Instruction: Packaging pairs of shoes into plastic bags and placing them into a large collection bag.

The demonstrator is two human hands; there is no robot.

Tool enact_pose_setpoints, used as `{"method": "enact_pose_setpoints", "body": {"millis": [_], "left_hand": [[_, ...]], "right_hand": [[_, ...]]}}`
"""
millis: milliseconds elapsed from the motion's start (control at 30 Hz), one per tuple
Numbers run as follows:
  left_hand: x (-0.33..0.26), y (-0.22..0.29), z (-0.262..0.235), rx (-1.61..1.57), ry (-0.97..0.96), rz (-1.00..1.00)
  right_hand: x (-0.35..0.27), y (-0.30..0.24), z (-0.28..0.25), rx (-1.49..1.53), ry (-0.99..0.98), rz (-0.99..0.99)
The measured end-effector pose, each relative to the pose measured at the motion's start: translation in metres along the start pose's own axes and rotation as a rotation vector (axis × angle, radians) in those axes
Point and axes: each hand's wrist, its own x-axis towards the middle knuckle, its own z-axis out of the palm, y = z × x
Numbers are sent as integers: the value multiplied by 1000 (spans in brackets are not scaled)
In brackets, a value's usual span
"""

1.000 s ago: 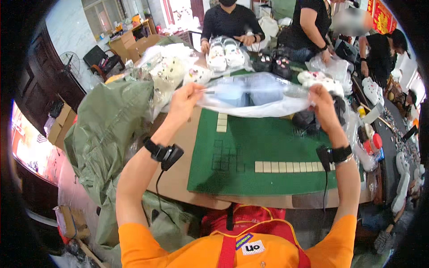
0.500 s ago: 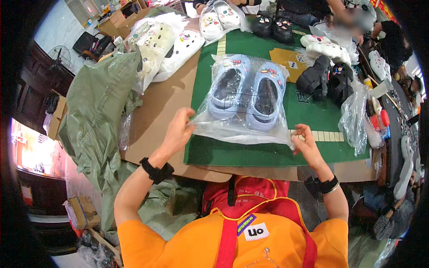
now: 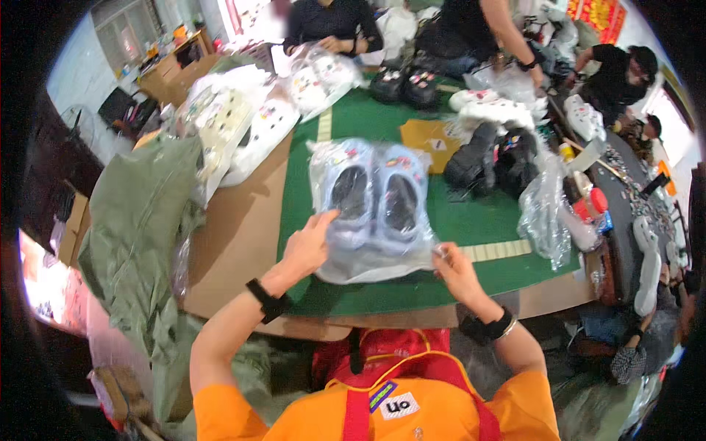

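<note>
A pair of light blue clogs (image 3: 399, 202) with coloured charms lies side by side, toes pointing away from me, inside a clear plastic bag (image 3: 353, 274). The bag rests on a green mat (image 3: 346, 300). My left hand (image 3: 307, 246) is at the bag's left side, fingers closed at its edge and the index finger reaching onto the plastic by the left clog. At the near right corner, my right hand (image 3: 457, 272) pinches the bag's edge between thumb and fingers.
Black clogs (image 3: 515, 162) and an orange-yellow card (image 3: 434, 145) lie beyond the bag to the right. Bagged white clogs (image 3: 268, 128) sit at the far left, beside a draped green cloth (image 3: 140, 220). Crumpled clear plastic (image 3: 548, 213) lies right. Other people work across the table.
My left hand has shifted from the bag's near left corner up along its side. The bag is drawn closer around the clogs, which sit nearer together. The whole view has tilted upward.
</note>
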Motion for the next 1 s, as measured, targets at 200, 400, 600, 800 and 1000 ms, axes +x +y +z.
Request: {"method": "enact_pose_setpoints", "body": {"millis": [200,400,600,800,1000], "left_hand": [[-1,18,-23,428,150,78],[19,69,15,463,87,683],[47,73,42,462,48,636],[50,69,56,532,102,595],[40,66,33,566,147,606]], "right_hand": [[-4,-6,-10,-242,77,-240],[-2,-22,1,-227,58,-377],[-6,-20,-7,-274,69,-383],[-8,-17,0,-259,29,-349],[-10,-6,-12,-298,61,-328]]}}
